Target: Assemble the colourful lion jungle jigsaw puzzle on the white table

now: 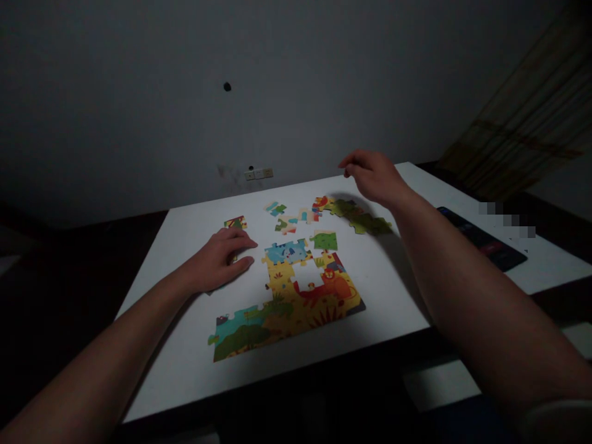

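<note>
A partly joined jigsaw puzzle (296,308) lies on the white table, showing a red-orange lion, yellow ground and a green crocodile. A square gap in it shows bare table. My left hand (224,259) rests left of the puzzle, thumb and fingers apart, partly covering loose pieces beneath it. My right hand (374,176) is raised over the far right, fingers loosely bent with a small gap by the thumb; nothing shows in it. Below it lie dark green puzzle pieces (370,223). A green puzzle piece (325,240) sits at the puzzle's upper right edge.
Loose puzzle pieces (285,224) lie behind the puzzle, with a blue-green piece (275,208) farther back. A red-and-green piece (235,222) is beyond my left hand. At the right lies a dark phone-like device (485,240). The table (185,345) stands near a wall with sockets (259,174).
</note>
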The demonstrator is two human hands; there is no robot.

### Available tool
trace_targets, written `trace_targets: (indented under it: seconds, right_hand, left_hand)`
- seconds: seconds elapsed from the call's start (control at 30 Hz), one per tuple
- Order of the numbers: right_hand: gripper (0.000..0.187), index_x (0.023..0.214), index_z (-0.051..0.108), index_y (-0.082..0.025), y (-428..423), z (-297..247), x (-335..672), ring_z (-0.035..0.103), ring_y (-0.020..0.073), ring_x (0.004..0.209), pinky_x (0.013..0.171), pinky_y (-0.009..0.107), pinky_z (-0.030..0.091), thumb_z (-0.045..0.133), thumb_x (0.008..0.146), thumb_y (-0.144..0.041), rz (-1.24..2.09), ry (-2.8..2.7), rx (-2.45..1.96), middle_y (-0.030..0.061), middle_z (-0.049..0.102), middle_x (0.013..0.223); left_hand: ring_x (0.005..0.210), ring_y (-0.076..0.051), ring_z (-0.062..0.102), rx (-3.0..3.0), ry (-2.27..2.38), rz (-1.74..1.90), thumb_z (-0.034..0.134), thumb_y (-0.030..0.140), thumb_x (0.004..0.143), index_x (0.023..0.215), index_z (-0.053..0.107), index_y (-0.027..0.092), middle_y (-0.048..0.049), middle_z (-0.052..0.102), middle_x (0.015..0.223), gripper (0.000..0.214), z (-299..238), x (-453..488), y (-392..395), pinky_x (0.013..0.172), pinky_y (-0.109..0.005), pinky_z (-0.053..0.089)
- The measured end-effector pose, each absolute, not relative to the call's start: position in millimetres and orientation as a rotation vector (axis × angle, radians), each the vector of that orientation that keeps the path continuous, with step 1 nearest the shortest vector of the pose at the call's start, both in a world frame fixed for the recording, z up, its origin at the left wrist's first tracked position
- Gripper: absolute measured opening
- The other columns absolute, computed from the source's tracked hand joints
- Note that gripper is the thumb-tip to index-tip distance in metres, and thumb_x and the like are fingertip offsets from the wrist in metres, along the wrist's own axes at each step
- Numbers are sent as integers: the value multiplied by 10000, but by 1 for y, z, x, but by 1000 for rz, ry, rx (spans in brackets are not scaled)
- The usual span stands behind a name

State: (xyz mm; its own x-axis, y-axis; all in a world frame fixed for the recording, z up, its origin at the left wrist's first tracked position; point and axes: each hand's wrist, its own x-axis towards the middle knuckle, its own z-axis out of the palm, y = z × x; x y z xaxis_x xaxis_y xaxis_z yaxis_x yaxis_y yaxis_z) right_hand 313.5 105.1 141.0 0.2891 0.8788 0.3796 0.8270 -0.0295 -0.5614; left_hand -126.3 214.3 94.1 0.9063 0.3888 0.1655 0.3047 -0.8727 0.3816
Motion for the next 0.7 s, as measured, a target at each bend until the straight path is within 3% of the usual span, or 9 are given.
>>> trace_targets:
  seconds: [0.13, 0.2, 0.3, 0.47, 0.57, 0.7]
  right_hand:
    - [312, 1168, 865, -284, 95, 154, 313, 803, 365, 1027, 955, 513, 619, 683, 1022, -491, 312, -1866, -1866, 120, 884, 1162]
    - [329, 1194, 886, -289, 93, 142, 313, 810, 396, 1099, 1016, 550, 621, 762, 969, -494, 319, -2010, -1891, 133, 884, 1220]
    - [517, 1373, 856, -263, 89, 115, 316, 764, 459, 1302, 1154, 623, 591, 828, 895, -456, 248, -2073, -1945, 168, 839, 1409]
    - [570, 1458, 817, -226, 78, 96, 326, 770, 437, 1313, 1184, 603, 599, 783, 941, -463, 240, -1983, -1987, 184, 809, 1469]
    - [573, 1430, 829, -236, 71, 103, 330, 798, 412, 1207, 1108, 563, 631, 831, 904, -463, 235, -1885, -2001, 164, 838, 1379]
    - [485, 1300, 871, -246, 66, 111, 333, 794, 317, 910, 850, 457, 639, 844, 922, -549, 304, -1744, -1937, 113, 866, 1102]
  left_hand:
    - [1283, -363, 704, 2724, 513, 343, 679, 551, 1076, 1342, 826, 208, -159, 742, 1344, 458, 94, -126, 215, 1177, -639, 573]
    - [1276, -363, 708, 2722, 518, 345, 675, 550, 1074, 1338, 828, 211, -157, 746, 1338, 456, 94, -126, 215, 1172, -638, 574]
    - [1272, -359, 712, 2715, 538, 338, 667, 532, 1079, 1335, 829, 210, -157, 748, 1334, 443, 94, -126, 215, 1169, -636, 575]
    - [1282, -365, 708, 2714, 533, 342, 673, 557, 1082, 1340, 827, 226, -153, 746, 1343, 447, 94, -127, 213, 1171, -636, 582]
    - [1281, -366, 709, 2714, 529, 341, 674, 575, 1084, 1343, 825, 227, -154, 742, 1338, 460, 95, -126, 213, 1176, -638, 581]
    - [1284, -364, 708, 2717, 541, 327, 673, 577, 1082, 1342, 825, 230, -149, 740, 1344, 460, 97, -127, 212, 1187, -631, 580]
